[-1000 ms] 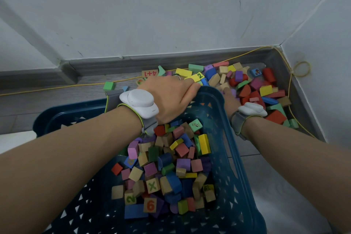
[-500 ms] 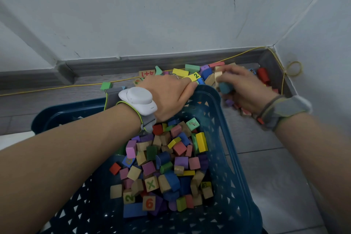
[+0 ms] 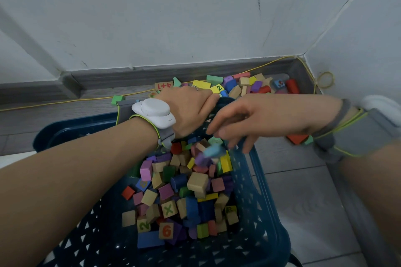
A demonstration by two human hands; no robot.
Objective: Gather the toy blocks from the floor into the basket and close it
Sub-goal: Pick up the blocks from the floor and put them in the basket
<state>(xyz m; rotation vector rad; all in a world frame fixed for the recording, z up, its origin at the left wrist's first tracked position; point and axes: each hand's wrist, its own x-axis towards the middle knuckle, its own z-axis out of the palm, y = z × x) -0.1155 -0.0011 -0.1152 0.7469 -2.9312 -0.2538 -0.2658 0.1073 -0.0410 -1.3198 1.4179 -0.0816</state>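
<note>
A dark blue plastic basket [image 3: 256, 191] stands on the floor, tilted, with several coloured toy blocks [image 3: 184, 191] heaped inside. My left hand [image 3: 188, 110] grips the basket's far rim. My right hand [image 3: 256, 119] hovers over the far right corner of the basket, fingers spread and pointing down. Just below those fingers a light blue block [image 3: 211, 151] and other small blocks are blurred in mid-air above the heap. More blocks [image 3: 245, 85] lie on the floor beyond the basket, in the corner by the wall.
Walls meet in a corner at the back right, with a grey skirting board [image 3: 152, 73]. A thin yellow cord [image 3: 65, 103] runs along the floor and up the corner. A red block [image 3: 296, 138] lies under my right wrist. Grey tiled floor [image 3: 303, 201] lies right of the basket.
My right hand swung from the floor pile to over the basket and spread its fingers, letting go of its blocks, which now drop. My left hand stayed on the rim.
</note>
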